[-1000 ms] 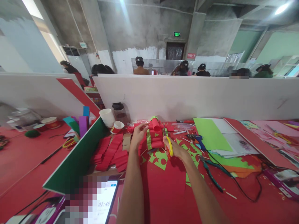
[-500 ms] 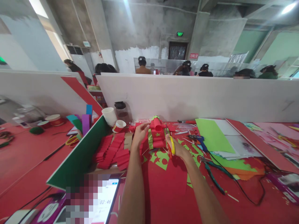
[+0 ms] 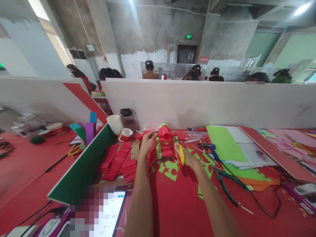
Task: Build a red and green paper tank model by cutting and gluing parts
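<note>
Centrally, the right hand (image 3: 187, 156) grasps a pair of scissors (image 3: 182, 155) by its yellow and red handles, with the blades pointing toward the far side, just beside the right edge of a red paper craft (image 3: 166, 144). That craft lies on the red tabletop (image 3: 172, 210) between the two hands, trimmed with a green strip down its left side and a small green star, and a rolled red paper tube (image 3: 165, 132) sits at its far end. The left hand (image 3: 148, 142) reaches to the left of the tube with its fingers bent toward it; whether they pinch any paper cannot be told. Cut green scraps (image 3: 170, 169) lie near the craft. To the left, folded red paper strips (image 3: 118, 160) are heaped beside a green board (image 3: 82, 169), with a white paper cup (image 3: 114, 124), a red-and-white paper cup (image 3: 125, 134) and a dark-lidded bottle (image 3: 127, 119) farther away. Right of the right hand are a blue glue gun (image 3: 212, 150), teal-handled pliers (image 3: 224, 187) and a light green sheet (image 3: 225, 143). A lit phone (image 3: 110, 210) lies at the near left.
</note>
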